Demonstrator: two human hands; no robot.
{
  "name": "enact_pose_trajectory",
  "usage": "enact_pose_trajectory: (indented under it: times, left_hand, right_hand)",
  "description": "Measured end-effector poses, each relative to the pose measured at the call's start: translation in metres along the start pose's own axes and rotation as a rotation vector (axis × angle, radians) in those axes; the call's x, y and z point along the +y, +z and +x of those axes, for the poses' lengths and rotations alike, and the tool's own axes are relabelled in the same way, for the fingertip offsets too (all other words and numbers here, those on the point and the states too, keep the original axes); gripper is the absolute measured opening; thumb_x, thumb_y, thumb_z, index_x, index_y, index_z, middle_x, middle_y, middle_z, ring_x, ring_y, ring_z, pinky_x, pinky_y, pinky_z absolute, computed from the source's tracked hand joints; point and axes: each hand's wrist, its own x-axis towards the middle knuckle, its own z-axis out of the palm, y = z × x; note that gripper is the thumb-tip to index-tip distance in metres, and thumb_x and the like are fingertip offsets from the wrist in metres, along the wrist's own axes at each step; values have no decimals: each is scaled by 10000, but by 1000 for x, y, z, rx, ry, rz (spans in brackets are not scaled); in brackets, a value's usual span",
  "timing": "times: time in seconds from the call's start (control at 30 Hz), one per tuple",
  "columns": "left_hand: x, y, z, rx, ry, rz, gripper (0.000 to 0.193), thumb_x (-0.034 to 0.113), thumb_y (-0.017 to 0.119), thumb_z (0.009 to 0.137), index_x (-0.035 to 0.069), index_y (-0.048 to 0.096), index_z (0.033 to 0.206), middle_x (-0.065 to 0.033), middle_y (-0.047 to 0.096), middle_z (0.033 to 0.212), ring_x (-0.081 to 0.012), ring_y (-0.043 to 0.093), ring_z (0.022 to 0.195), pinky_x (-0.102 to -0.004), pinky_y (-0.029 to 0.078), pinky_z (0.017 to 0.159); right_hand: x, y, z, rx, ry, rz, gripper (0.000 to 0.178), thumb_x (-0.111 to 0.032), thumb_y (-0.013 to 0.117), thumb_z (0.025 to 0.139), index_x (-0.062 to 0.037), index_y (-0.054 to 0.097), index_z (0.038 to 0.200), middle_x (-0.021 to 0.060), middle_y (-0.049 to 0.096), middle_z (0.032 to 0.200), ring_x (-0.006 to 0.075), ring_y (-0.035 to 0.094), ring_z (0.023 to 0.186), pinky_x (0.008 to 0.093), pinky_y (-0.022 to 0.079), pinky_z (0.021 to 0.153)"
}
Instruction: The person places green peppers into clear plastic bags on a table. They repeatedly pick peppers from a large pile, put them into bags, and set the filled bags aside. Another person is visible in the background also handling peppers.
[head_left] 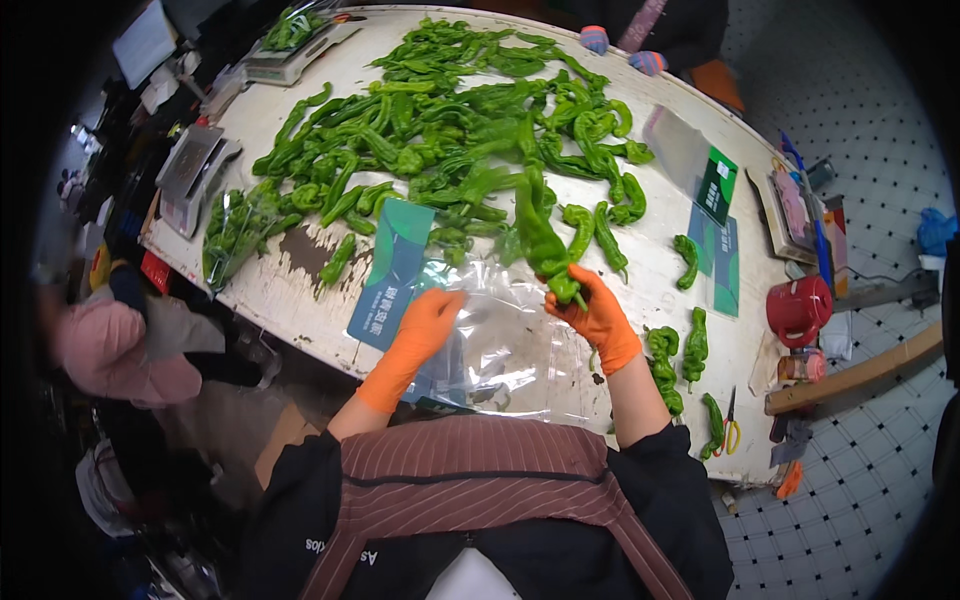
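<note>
Both my hands wear orange gloves. My right hand [602, 318] is closed around the stem end of long, wrinkled green peppers [540, 243], held up over the table and partly blurred. Fingers pinched, my left hand [425, 322] grips the edge of a clear plastic bag [510, 335], which lies spread between my hands and reflects the light. Exactly how its fingertips sit on the film is hard to see. Beside that hand lies a printed blue-green bag panel [400, 245]. Beyond, a big heap of green peppers [430, 130] covers the far part of the table.
Loose peppers [696, 345] and yellow-handled scissors [733, 432] lie at the right. Stacked printed bags [712, 245], a scale [783, 215] and a red mug [798, 310] are farther right. At left are a filled bag [235, 238] and another scale [190, 180]. A co-worker's gloved hands [648, 63] rest at the far edge.
</note>
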Motion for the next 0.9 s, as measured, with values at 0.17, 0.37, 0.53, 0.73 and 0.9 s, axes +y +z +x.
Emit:
enact_pose_trajectory:
  times: [0.17,0.37,0.53,0.73,0.9]
  left_hand:
    - [-13,3,5,208,-40,-45,246,226,566,934,50,714,1023,-123,669,843,-233,616,759,-303,464,695]
    - [8,-7,-12,322,62,139,210,207,609,913,90,703,1060,-144,700,919,-266,676,779,-333,515,682]
    - [45,4,-24,316,265,163,234,176,615,901,146,681,1123,-128,694,906,-310,668,747,-349,529,639]
    - [45,6,-34,196,159,2,259,144,612,904,125,673,1155,-158,690,911,-279,668,741,-327,519,665]
    - [63,-2,-46,83,74,-157,338,110,565,869,153,656,1192,-168,671,1024,-318,660,925,-365,513,794]
  right_hand:
    - [36,9,-19,25,-44,-613,544,-178,654,856,-35,466,1346,84,596,1132,219,613,976,356,530,826]
    - [80,17,-12,273,-609,-1530,642,-292,715,799,-37,474,1337,201,581,1172,341,618,1008,398,506,831]
    - [104,60,11,162,-702,-1363,604,-139,688,823,-19,439,1360,182,587,1160,287,630,955,343,515,805]
    - [131,58,59,134,-572,-663,567,-63,672,831,-5,445,1347,166,582,1188,223,629,939,316,510,785]
    - [165,55,85,-19,-574,-880,655,-128,714,835,-41,382,1393,144,550,1237,226,568,1045,339,463,887]
